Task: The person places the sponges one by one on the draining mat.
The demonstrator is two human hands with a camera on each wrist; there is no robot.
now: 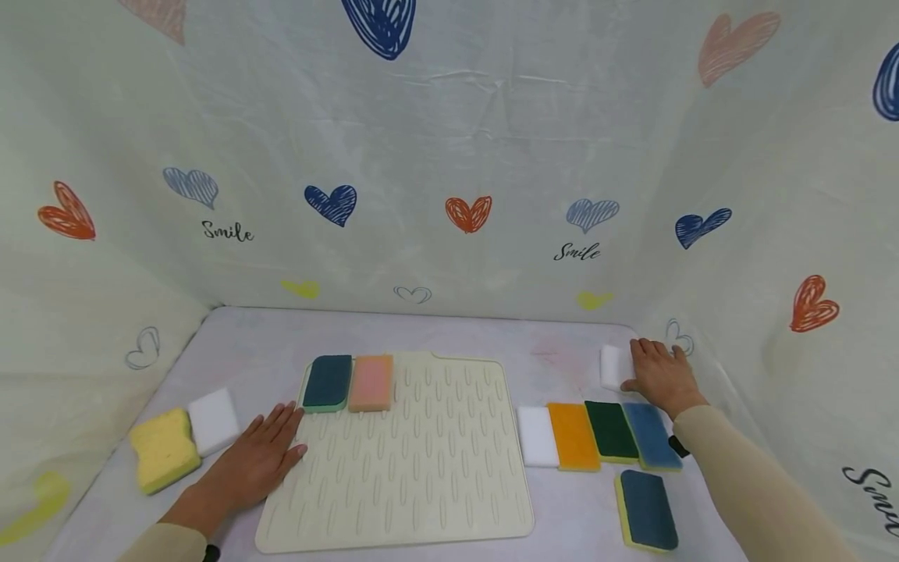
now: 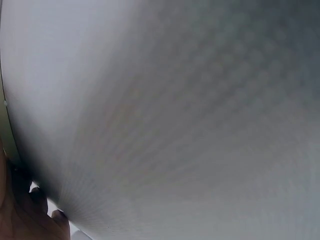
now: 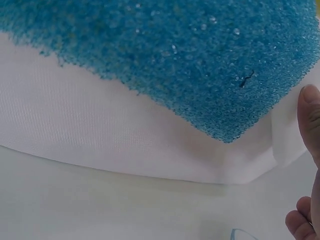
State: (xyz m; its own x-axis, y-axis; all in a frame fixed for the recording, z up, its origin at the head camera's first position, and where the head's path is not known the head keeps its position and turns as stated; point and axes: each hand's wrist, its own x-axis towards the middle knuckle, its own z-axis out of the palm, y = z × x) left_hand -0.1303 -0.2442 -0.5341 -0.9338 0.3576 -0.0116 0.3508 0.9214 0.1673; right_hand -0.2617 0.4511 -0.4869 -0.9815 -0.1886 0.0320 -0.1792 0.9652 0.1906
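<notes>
My left hand point(image 1: 256, 457) lies flat with fingers extended, its fingertips at the left edge of a cream ribbed mat point(image 1: 435, 468). Close to those fingertips, a dark teal sponge point(image 1: 327, 382) and a pink sponge point(image 1: 371, 383) lie side by side on the mat's upper left. At the far right, my right hand point(image 1: 662, 376) is spread beside a white sponge point(image 1: 613, 367), its thumb at the sponge's edge. In the right wrist view, the thumb point(image 3: 311, 117) shows next to the white sponge point(image 3: 286, 132), below a large blue sponge corner point(image 3: 200, 75). The left wrist view is mostly blurred.
Right of the mat stand a white sponge point(image 1: 538, 437), an orange one point(image 1: 573, 437), a green one point(image 1: 611, 432) and a blue one point(image 1: 652, 435) in a row. Below lies a blue-and-yellow sponge point(image 1: 648, 511). Yellow point(image 1: 164, 451) and white point(image 1: 214, 421) sponges lie far left.
</notes>
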